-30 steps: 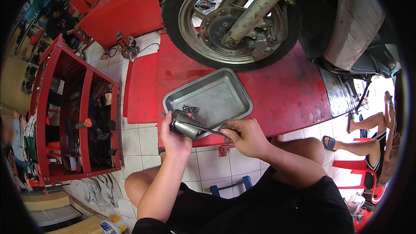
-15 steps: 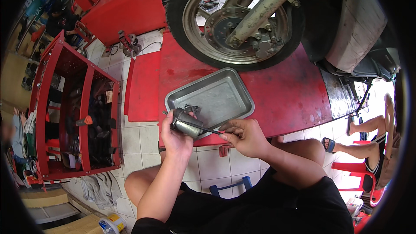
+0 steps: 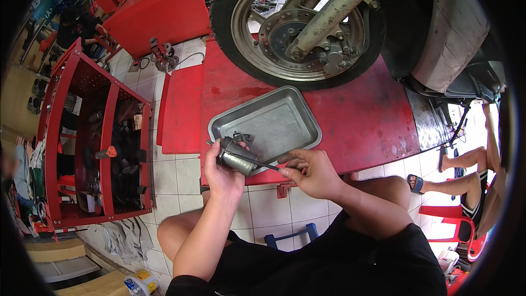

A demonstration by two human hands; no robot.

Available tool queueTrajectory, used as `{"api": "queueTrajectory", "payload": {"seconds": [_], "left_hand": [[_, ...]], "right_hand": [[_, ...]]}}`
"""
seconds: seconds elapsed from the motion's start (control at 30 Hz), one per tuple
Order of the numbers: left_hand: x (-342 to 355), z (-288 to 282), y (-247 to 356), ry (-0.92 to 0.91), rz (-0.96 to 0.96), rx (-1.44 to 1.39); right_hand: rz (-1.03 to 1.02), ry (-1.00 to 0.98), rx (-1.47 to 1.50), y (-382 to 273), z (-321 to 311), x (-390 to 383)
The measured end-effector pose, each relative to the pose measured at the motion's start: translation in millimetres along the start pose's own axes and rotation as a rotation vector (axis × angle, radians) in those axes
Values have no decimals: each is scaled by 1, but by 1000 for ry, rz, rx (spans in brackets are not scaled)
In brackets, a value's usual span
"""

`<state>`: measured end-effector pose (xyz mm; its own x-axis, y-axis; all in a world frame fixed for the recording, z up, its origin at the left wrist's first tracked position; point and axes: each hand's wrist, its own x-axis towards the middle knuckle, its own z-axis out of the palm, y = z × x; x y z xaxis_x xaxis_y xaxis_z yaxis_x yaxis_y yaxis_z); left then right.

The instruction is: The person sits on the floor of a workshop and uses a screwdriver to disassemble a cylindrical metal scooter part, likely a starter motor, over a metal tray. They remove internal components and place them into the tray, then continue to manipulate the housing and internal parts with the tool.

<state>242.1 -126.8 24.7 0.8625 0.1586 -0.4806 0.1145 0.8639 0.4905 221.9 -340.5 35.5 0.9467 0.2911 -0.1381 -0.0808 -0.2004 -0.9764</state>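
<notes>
My left hand [image 3: 223, 169] is wrapped round a small cylindrical metal motor [image 3: 239, 160], which looks like a starter motor with a dark end cap. It is tilted over the near left corner of a grey metal tray [image 3: 300, 107]. Between thumb and fingers, my right hand [image 3: 312, 172] pinches the near end of a thin dark rod [image 3: 266, 164]. The rod lies along the motor's side, its far end hidden by the motor and left hand. A small dark metal part [image 3: 244, 137] shows just behind the motor, at the tray's left side.
The tray rests on a red lift table [image 3: 361, 126] below a motorcycle's front wheel [image 3: 307, 27]. A red shelf cart [image 3: 109, 153] with tools and parts stands at left. A blue stool frame [image 3: 293, 235] is between my legs. Another person's legs [image 3: 457, 189] are at right.
Both hands keep their hold, with barely any shift of the right fingers on the rod. A person's arm at the right edge has moved slightly.
</notes>
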Motion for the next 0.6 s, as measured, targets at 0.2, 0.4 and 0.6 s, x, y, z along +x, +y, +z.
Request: {"api": "queueTrajectory", "payload": {"seconds": [0.2, 0.4, 0.6], "left_hand": [[1, -3, 1, -23, -10, -2], [1, -3, 0, -29, -17, -1], [1, -5, 1, -35, -25, -4]], "right_hand": [[7, -79, -134, -24, -2, -2], [-55, -15, -90, -13, -2, -1], [-94, -22, -150, -16, -1, -2]]}}
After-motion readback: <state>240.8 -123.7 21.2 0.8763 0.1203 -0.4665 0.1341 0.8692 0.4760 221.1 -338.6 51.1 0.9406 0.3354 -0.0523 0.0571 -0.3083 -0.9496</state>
